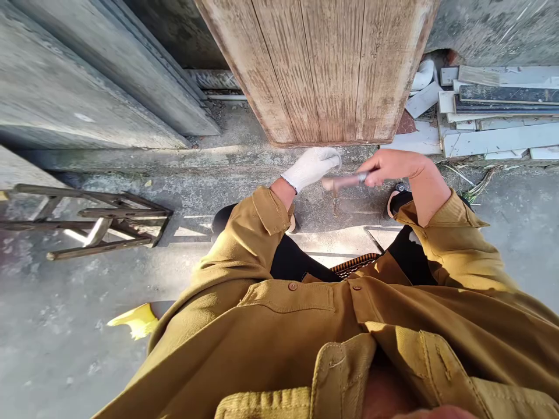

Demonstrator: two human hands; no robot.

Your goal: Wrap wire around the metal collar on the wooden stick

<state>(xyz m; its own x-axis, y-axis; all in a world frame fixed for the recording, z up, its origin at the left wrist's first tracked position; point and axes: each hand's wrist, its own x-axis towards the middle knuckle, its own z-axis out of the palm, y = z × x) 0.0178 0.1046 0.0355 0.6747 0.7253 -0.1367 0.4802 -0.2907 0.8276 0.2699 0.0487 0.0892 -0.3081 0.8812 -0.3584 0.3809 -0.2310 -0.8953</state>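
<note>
My left hand (311,167) wears a white glove. Its fingers are curled together near the lower edge of a wooden panel (323,75); whatever they pinch is too small to make out. Bare, my right hand (388,165) is wrapped round the handle of a hammer-like tool (347,181). Motion blurs this tool, which has a silvery band near my fingers and a pale wooden far end pointing left, just below the gloved fingers. A thin brown upright shape (335,202) shows beneath that end; I cannot tell whether it belongs to the tool.
Left on the concrete floor lies a wooden stool-like frame (117,221), with a yellow object (136,321) nearer me. Grey boards (109,75) lean at upper left. White and dark planks (498,137) are stacked at right beside a white pipe (423,75). My feet flank the work.
</note>
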